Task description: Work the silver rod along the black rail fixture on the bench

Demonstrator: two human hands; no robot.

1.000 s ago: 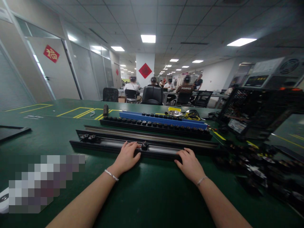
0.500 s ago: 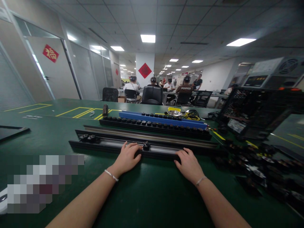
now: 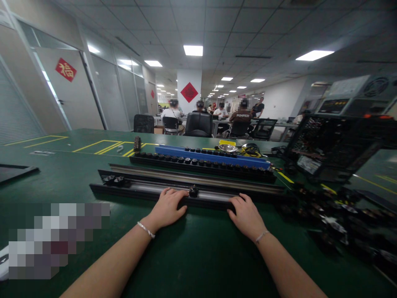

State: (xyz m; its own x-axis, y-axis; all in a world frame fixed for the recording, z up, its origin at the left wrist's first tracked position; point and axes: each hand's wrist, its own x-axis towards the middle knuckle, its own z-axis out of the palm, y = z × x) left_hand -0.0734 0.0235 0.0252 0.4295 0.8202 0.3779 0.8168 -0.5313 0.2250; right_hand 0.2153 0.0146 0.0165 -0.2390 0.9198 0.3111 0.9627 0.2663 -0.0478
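Note:
A long black rail (image 3: 139,194) with a shiny grey channel lies across the green table in front of me. A small black block (image 3: 193,191) sits in that channel near its middle. Stretched out over the rail, my left hand (image 3: 167,209) has its fingertips against the block's left side, the thumb apart on the near side. My right hand (image 3: 248,217) grips the rail's near wall toward the right end, fingers over the top and thumb in front. Two more small black blocks (image 3: 119,180) rest in the channel's left end.
Behind lie a second black rail (image 3: 198,176), a row of black parts (image 3: 173,159) and a blue channel (image 3: 214,156). A metal bowl (image 3: 228,147) stands farther back. Dark loose parts (image 3: 335,223) and an open computer case (image 3: 325,145) occupy the right. People sit at desks beyond.
My left hand has shifted slightly right, and the small black block has slid right along the channel with it. My right hand and the rail have stayed in place.

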